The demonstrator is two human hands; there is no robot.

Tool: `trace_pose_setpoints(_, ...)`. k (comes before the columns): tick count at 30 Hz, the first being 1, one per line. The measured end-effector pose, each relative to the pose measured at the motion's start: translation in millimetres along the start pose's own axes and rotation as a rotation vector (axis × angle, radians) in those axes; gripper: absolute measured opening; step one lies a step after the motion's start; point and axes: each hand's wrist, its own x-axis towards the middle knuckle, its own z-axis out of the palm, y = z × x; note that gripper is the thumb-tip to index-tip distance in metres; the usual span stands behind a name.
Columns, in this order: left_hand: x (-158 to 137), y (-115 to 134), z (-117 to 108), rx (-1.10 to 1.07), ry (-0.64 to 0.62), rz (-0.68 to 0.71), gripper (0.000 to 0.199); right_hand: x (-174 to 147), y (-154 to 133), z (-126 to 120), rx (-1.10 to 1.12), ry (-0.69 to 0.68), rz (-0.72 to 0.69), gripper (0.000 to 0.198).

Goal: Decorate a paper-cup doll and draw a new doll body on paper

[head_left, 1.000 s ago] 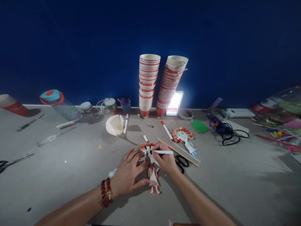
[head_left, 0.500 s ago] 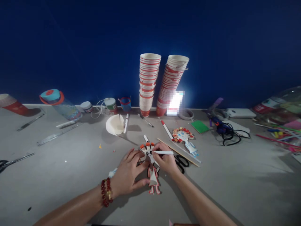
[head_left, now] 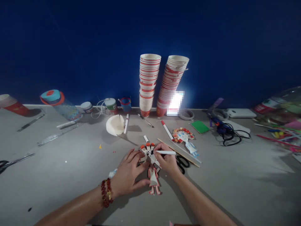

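A paper doll [head_left: 153, 177] with a red-edged dress and red-tipped flaps round its head lies flat on the table below me. My left hand [head_left: 129, 173] rests on the left of its head, fingers spread. In my right hand [head_left: 167, 160] is a white marker [head_left: 166, 152], pinched with its tip at the doll's face, by a black eye. The other eye is dark too. A marker cap [head_left: 146, 138] lies just above the head. Black-handled scissors [head_left: 182, 164] sit partly under my right hand. Some of the doll's head is hidden by my fingers.
Two tall paper cup stacks [head_left: 150, 83] stand at the wall. A second doll [head_left: 182, 136], a red-capped marker [head_left: 166, 130], a wooden stick [head_left: 178, 152] and a green pad [head_left: 199, 126] lie to the right. A cut paper cup piece [head_left: 114, 125] and a water bottle [head_left: 60, 105] are leftward.
The marker and my right hand have shifted slightly to the right along the doll's face. My left hand stays in place on the doll.
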Motion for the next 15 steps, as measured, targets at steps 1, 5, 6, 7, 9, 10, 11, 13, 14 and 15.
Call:
trace_pose_setpoints(1, -0.1, -0.1, 0.0, 0.002, 0.000, 0.000, 0.060, -0.4, 0.6, 0.1, 0.007, 0.001, 0.000, 0.010)
trace_pose_setpoints(5, 0.0, -0.6, 0.0, 0.006, 0.005, 0.004, 0.060, -0.6, 1.2, -0.1, 0.009, -0.002, -0.028, 0.011)
trace_pose_setpoints(6, 0.0, -0.7, 0.1, 0.005, 0.008, 0.006, 0.060, -0.3, 1.0, -0.2, 0.005, -0.002, -0.034, 0.011)
trace_pose_setpoints(7, 0.1, -0.8, 0.2, 0.005, 0.011, 0.007, 0.060, 0.0, 0.6, -0.3, 0.002, -0.004, -0.039, 0.011)
trace_pose_setpoints(9, 0.2, -0.8, 0.4, 0.005, 0.012, 0.008, 0.059, 0.6, -0.2, -0.5, -0.004, -0.007, -0.042, 0.011)
trace_pose_setpoints(10, 0.3, -0.7, 0.5, 0.004, 0.011, 0.007, 0.058, 0.8, -0.5, -0.5, -0.007, -0.009, -0.040, 0.010)
trace_pose_setpoints(11, 0.3, -0.6, 0.5, 0.004, 0.010, 0.006, 0.058, 1.0, -0.8, -0.5, -0.010, -0.009, -0.038, 0.010)
trace_pose_setpoints(13, 0.3, -0.1, 0.3, 0.003, 0.006, 0.005, 0.059, 1.2, -1.3, -0.5, -0.015, -0.013, -0.033, 0.011)
trace_pose_setpoints(14, 0.2, 0.1, 0.2, 0.004, 0.005, 0.003, 0.059, 1.2, -1.5, -0.6, -0.017, -0.015, -0.029, 0.011)
trace_pose_setpoints(15, 0.2, 0.3, 0.1, 0.006, 0.004, 0.001, 0.059, 1.2, -1.8, -0.6, -0.018, -0.017, -0.025, 0.011)
